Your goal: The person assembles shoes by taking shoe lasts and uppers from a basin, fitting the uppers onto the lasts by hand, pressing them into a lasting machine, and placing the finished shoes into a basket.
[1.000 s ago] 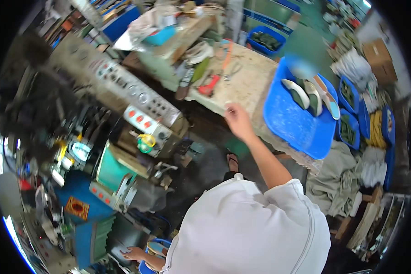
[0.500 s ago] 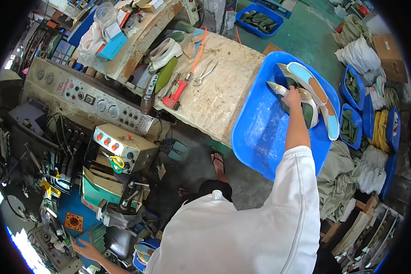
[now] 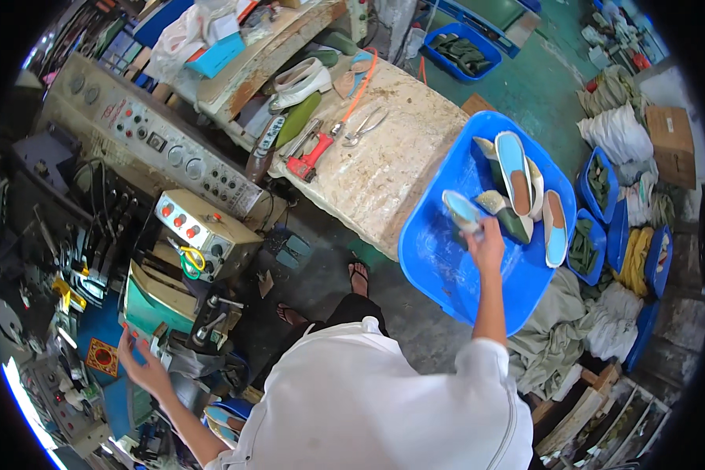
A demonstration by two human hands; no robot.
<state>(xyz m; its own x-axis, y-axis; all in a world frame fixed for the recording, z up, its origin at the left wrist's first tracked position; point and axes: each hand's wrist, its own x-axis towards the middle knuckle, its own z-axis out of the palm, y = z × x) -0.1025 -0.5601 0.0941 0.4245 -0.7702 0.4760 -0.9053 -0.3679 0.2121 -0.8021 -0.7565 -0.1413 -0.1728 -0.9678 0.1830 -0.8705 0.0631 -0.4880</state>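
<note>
My right hand [image 3: 487,241] is over the large blue tub [image 3: 429,262], its fingers closed on a pale shoe [image 3: 459,207] with a light blue inside, slightly blurred. Beside it in the tub lie a shoe [image 3: 512,157] with a blue and brown insole and a similar one [image 3: 554,231] near the right wall. Between them are pale uppers on a green shoe last [image 3: 514,225], partly overlapped. At the lower left, my left hand [image 3: 147,371] has its fingers spread and holds nothing I can see. Its fingertips are close to small red buttons on the green-fronted machine [image 3: 155,301].
A worn pale worktable [image 3: 403,137] carries a red power tool [image 3: 309,160], pliers [image 3: 364,127] and an orange hose. A control box [image 3: 203,231] with red buttons and yellow-green scissors [image 3: 189,258] stands left. Smaller blue tubs [image 3: 462,51] and sacks [image 3: 615,129] line the floor.
My right hand has come away from the heap toward the tub's left, bringing up a pale shoe. Shoes in the tub have shifted. My left hand is raised nearer the green-fronted machine.
</note>
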